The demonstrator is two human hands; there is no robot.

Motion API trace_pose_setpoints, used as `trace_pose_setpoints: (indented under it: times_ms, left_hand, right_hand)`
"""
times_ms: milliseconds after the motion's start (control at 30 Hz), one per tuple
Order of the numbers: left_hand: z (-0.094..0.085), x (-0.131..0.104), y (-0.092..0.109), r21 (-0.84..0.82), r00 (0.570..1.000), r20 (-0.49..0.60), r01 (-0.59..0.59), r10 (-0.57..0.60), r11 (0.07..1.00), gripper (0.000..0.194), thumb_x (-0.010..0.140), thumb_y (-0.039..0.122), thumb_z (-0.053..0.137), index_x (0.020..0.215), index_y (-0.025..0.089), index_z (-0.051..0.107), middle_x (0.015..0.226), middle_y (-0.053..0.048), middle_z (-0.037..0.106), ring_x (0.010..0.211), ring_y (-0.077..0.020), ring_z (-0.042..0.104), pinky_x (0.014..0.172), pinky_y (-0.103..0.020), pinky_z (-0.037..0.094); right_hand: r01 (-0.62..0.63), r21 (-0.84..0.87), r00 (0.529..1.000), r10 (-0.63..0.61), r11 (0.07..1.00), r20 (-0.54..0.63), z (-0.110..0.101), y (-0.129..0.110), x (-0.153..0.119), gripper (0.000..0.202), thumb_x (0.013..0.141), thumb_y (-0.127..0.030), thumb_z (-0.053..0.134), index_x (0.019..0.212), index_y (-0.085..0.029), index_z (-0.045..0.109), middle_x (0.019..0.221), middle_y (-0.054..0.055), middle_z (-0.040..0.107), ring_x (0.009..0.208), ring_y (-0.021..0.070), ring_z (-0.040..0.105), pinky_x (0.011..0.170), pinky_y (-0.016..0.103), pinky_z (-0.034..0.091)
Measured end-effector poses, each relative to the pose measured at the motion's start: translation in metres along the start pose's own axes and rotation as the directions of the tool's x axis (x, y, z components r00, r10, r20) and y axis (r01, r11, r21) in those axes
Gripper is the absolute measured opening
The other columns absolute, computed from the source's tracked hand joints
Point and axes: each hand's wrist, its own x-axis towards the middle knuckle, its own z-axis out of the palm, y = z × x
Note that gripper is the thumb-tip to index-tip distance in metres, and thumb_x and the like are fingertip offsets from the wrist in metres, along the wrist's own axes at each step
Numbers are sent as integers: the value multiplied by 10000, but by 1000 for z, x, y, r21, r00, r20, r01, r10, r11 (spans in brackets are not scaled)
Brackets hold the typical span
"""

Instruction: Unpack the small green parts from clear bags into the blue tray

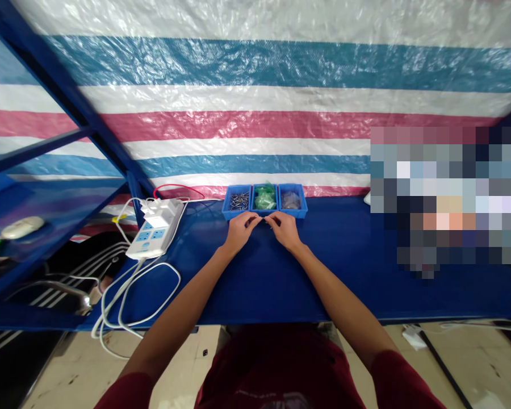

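My left hand and my right hand meet just in front of three small blue bins, fingertips pinched close together. Between them is something small and thin, too tiny to name. Behind my left hand, the left bin holds several metal screw-like pieces. Green and clear plastic fills the middle bin, and what lies under it cannot be made out. Small greyish translucent pieces lie in the right bin, behind my right hand.
A white power strip with plugged-in adapters stands left on the blue table, its white cables looping over the front edge. Blue metal framing rises at left. A striped plastic sheet hangs behind. Pixelation covers the right side.
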Motion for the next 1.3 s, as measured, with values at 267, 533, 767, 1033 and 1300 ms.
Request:
trace_pose_setpoints:
  times_ms: [267,533,767,1033,1300]
  left_hand:
    - [7,0,5,-396,981,13,182,-193,900,220,874,385,613,892,167,639,925,-70,729,844,-187,694,791,-312,545]
    - [2,2,1,-98,999,25,-17,20,995,245,902,397,585,835,190,698,817,-47,718,765,-180,659,762,-309,520]
    - [1,3,1,-148,999,23,28,-25,989,285,927,432,536,984,195,683,801,-33,721,747,-169,672,760,-289,519]
    - [-2,4,8,-172,987,43,161,-155,972,272,836,454,655,907,198,597,577,43,638,540,-121,584,624,-236,472]
    - [2,6,-2,-367,969,79,245,-232,897,253,771,417,703,809,167,704,717,-28,698,613,-145,623,592,-257,503]
  right_hand:
    - [-76,-21,995,77,997,59,2,3,0,441,941,-441,465,616,-191,627,583,12,625,580,152,577,610,260,399]
    - [-140,34,985,143,990,-100,-6,0,2,362,919,-409,486,745,-175,702,629,26,656,591,166,593,629,276,429]
    - [-21,111,1000,21,994,-5,-1,-1,0,248,875,-363,550,889,-176,712,810,52,710,631,154,594,643,277,471]
    - [-16,91,998,11,996,59,-1,-1,-1,257,885,-397,554,892,-199,718,836,56,708,672,162,596,651,278,477]
    - [-74,114,997,74,991,9,-2,-3,1,309,907,-423,512,783,-192,676,714,40,671,649,169,598,646,278,463]
